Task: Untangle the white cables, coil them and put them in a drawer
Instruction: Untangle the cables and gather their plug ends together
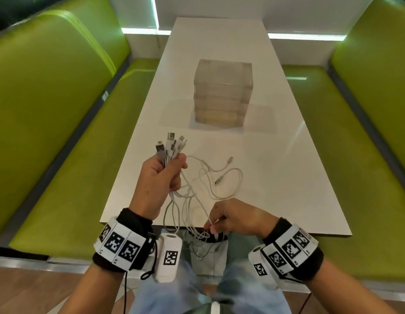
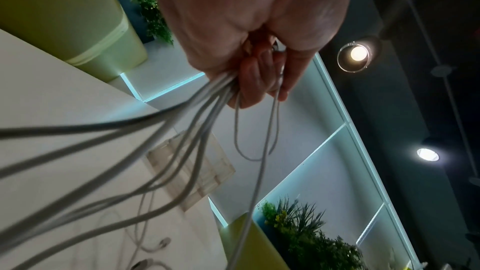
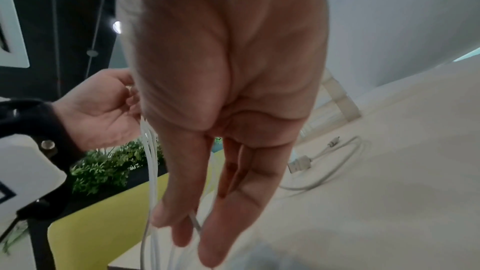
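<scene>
My left hand [image 1: 174, 171] is raised over the table's near left and grips a bundle of white cables [image 1: 185, 196] in a fist, their connectors [image 1: 171, 145] sticking up above it. The strands hang down in a tangle over the table edge. There my right hand [image 1: 214, 225] pinches one strand between thumb and fingers. In the left wrist view my left hand [image 2: 259, 81] is curled round the white cables [image 2: 205, 114]. The right wrist view shows my right hand [image 3: 189, 231] with a thin white cable [image 3: 152, 171] running past the thumb. A translucent drawer unit [image 1: 223, 94] stands mid-table with its drawers closed.
One cable loop [image 1: 228, 180] with two free plugs lies on the white table [image 1: 287, 177] right of my left hand. Green padded benches [image 1: 61, 132] flank the table on both sides. Some strands dangle below the table edge toward my lap.
</scene>
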`<state>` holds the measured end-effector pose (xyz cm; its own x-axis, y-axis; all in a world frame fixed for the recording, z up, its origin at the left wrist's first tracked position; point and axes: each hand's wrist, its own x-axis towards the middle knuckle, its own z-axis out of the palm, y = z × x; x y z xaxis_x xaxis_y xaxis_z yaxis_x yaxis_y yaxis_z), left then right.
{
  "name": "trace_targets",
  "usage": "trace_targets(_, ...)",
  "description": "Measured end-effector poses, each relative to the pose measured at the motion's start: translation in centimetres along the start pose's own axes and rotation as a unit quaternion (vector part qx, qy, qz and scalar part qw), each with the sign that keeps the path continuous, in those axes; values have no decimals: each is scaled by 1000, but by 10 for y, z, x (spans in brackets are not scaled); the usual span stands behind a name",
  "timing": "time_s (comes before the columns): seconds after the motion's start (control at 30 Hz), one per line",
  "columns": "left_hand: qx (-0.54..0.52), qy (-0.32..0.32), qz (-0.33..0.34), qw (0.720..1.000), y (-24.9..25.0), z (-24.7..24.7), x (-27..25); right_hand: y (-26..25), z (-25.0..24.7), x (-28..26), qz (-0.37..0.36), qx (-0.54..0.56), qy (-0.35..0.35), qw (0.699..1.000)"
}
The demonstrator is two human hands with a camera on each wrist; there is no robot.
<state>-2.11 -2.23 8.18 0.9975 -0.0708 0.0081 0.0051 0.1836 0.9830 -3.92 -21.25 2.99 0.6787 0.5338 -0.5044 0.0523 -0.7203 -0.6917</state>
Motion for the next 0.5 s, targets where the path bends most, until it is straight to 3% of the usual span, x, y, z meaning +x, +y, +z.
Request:
trace_targets(0.1,19,-33,-24,999,-4,1,-5,1,-11,-8,61,-82,21,995)
trace_targets(0.17,35,-50,-40,997,-4,1,-7,-5,-28,-21,54,-67,83,993)
trace_targets(0.27,85,-82,-49,992,-5,4,-7,-23,-47,-37,-15,60,178,982)
trace_targets(0.4,153,-119,-34,980,-6,12,-10,-41,-45,-33,-116,155,177,965)
trace_targets(0.5,137,-93,-26,986,-5,13,-11,-40,-36,-27,-143,163,200,956)
